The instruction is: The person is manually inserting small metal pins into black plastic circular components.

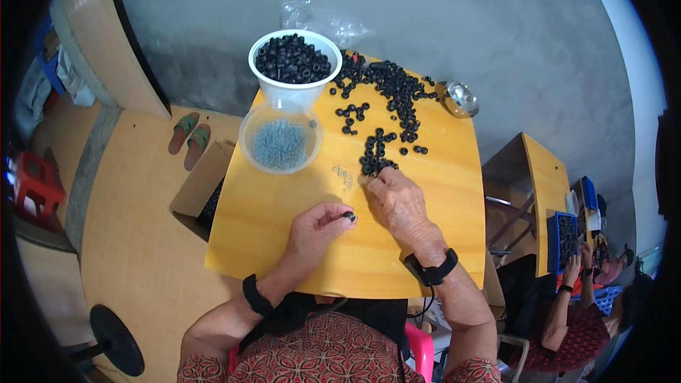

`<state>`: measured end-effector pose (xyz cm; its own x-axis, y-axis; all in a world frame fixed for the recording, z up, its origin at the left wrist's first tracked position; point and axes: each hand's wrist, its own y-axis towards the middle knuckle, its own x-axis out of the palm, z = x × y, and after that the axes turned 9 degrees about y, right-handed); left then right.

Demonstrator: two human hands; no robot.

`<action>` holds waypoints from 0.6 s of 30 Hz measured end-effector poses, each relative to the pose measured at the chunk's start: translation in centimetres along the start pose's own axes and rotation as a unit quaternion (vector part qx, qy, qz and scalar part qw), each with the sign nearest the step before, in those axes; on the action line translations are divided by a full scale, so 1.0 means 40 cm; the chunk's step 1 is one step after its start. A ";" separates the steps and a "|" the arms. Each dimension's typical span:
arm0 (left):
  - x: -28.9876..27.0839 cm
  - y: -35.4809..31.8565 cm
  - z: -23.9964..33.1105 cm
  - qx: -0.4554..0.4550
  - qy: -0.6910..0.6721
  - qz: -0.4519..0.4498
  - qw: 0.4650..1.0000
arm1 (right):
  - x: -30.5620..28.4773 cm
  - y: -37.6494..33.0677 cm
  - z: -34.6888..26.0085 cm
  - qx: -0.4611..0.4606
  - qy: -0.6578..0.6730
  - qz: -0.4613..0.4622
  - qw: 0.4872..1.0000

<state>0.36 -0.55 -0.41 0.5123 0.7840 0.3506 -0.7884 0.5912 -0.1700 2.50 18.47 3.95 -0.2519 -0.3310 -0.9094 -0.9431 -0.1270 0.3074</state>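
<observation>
1. Our left hand (317, 230) pinches one small black ring (349, 217) between thumb and fingertips, above the yellow surface (284, 241).
2. Our right hand (399, 202), fingers curled, presses on the near end of the loose black rings (386, 110).
3. Beyond the rings' left edge sit a clear bowl (281, 138) and a white bowl (294, 64).

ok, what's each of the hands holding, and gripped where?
The left hand pinches one small black ring by its sides between thumb and fingertips. The right hand has its fingertips on the black rings on the table; a hold cannot be told.
</observation>
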 end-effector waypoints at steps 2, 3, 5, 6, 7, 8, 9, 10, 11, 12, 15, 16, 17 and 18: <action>0.005 0.012 -0.004 -0.009 0.034 0.003 0.999 | 0.019 0.009 0.023 0.000 -0.030 -0.014 0.999; 0.002 0.000 -0.013 -0.005 0.014 0.006 1.000 | 0.028 0.003 0.019 -0.012 -0.021 -0.012 1.000; -0.001 -0.002 -0.013 -0.001 -0.007 0.003 1.000 | 0.026 0.009 0.019 -0.017 -0.001 -0.024 1.000; -0.007 -0.003 -0.004 0.004 -0.020 0.005 1.000 | 0.027 0.009 0.016 -0.014 -0.003 -0.025 1.000; -0.008 -0.005 0.000 0.010 -0.033 0.007 0.999 | 0.027 0.008 0.013 -0.001 0.019 -0.020 1.000; -0.003 -0.007 -0.003 0.008 -0.034 0.005 0.999 | 0.026 0.004 0.012 0.013 0.040 -0.016 0.999; -0.002 -0.008 -0.003 0.014 -0.036 0.002 0.999 | 0.020 0.001 0.020 0.010 0.041 -0.016 0.999; -0.002 -0.009 -0.004 0.020 -0.038 -0.001 0.999 | 0.007 -0.010 0.036 0.034 0.081 0.017 0.996; -0.003 -0.012 -0.005 0.022 -0.039 0.001 0.999 | 0.002 -0.018 0.042 0.058 0.122 0.049 0.990; 0.001 -0.005 -0.003 0.011 -0.005 0.002 1.000 | 0.000 -0.019 0.044 0.054 0.119 0.051 0.990; 0.007 0.001 -0.004 0.005 0.013 0.004 1.000 | 0.021 -0.043 0.064 0.163 0.148 0.093 0.971; 0.004 -0.003 -0.007 0.001 -0.002 0.011 1.000 | 0.023 -0.037 0.052 0.168 0.142 0.096 0.971; 0.004 0.001 -0.006 0.000 -0.003 0.003 1.000 | 0.022 -0.025 0.040 0.145 0.111 0.076 0.980; -0.003 -0.007 -0.003 0.002 -0.005 0.006 1.000 | 0.028 -0.021 0.022 0.125 0.084 0.054 0.987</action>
<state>0.55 -0.80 -0.53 0.4985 0.7893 0.3584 -0.7963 0.5803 -0.1705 2.83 19.03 2.45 -0.3340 -0.4823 -0.8098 -0.9422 0.1456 0.3018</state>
